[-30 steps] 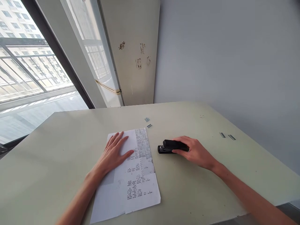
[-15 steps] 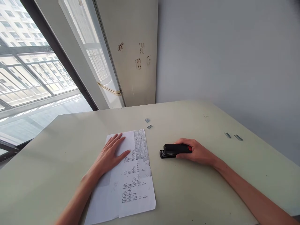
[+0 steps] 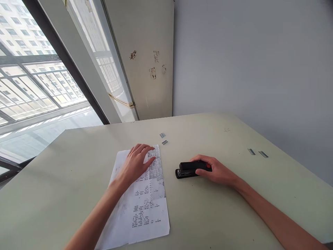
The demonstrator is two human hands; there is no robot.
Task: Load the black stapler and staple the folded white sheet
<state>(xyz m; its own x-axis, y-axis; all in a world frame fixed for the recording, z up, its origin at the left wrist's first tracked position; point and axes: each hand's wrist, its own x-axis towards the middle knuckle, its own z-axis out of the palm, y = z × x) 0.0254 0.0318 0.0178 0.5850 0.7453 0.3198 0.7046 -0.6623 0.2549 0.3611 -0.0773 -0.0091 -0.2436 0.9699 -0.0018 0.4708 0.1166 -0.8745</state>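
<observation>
Your left hand (image 3: 136, 165) faces palm down, thumb spread from its fingers. Your right hand (image 3: 218, 169) curls, thumb opposite its fingers.

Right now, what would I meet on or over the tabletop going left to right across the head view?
Left hand over the printed paper, pair of staple strips, black stapler, right hand holding it, third staple strip, fourth staple strip.

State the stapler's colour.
The stapler is mostly black, with a red patch by the right hand; the head camera shows it.
</observation>
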